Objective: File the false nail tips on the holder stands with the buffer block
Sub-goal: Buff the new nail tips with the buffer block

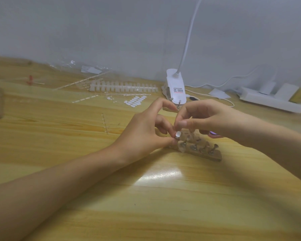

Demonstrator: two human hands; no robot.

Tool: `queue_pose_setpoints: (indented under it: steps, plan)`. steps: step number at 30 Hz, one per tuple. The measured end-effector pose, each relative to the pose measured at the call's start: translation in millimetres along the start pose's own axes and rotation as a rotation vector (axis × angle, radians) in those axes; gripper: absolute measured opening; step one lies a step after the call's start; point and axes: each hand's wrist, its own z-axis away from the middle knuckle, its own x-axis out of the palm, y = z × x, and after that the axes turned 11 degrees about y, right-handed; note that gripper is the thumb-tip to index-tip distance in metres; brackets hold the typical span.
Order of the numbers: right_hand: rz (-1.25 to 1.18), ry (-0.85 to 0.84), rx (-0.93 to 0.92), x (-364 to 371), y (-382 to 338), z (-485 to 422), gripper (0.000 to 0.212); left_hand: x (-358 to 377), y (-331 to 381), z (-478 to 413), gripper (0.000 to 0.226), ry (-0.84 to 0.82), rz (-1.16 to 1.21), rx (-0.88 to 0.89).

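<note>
A wooden holder block lies at the table's middle, carrying several metal stands with clear false nail tips. My left hand pinches a small white-ended nail tip between thumb and finger at the holder's left end. My right hand hovers over the holder with fingers curled, its thumb and forefinger closing on the same tip from above. A purple-pink object peeks out under my right hand; what it is stays hidden.
A white clip lamp stands behind my hands, its cable running right to a white power strip. Strips of nail tips, white oval tabs, clear sprues and plastic bags lie at the back left.
</note>
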Motion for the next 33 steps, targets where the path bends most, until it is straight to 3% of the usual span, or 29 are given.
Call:
queue_pose_setpoints:
  steps: [5,8,15,23,26,30,33]
  plan:
    - [0.005,0.096,-0.222,-2,2,3,0.014,-1,-1,-1,0.061,-0.028,0.038,-0.040]
    - [0.102,0.085,-0.337,4,6,2,0.006,-2,-1,-2,0.060,-0.039,0.045,-0.048]
    - [0.077,0.043,-0.359,5,11,-3,0.013,-3,-2,-2,0.060,-0.041,0.059,-0.049]
    - [0.475,0.142,-0.484,8,4,-5,0.027,-3,-3,-3,0.059,-0.033,0.051,-0.065]
    - [0.519,0.203,-0.510,10,3,-2,0.019,-2,-2,-3,0.059,-0.035,0.049,-0.061]
    - [0.450,0.115,-0.495,-2,-1,-1,0.011,-1,-2,-2,0.060,-0.036,0.037,-0.059]
    - [0.572,0.145,-0.571,-2,-3,1,0.011,-1,-2,-3,0.060,-0.038,0.041,-0.094]
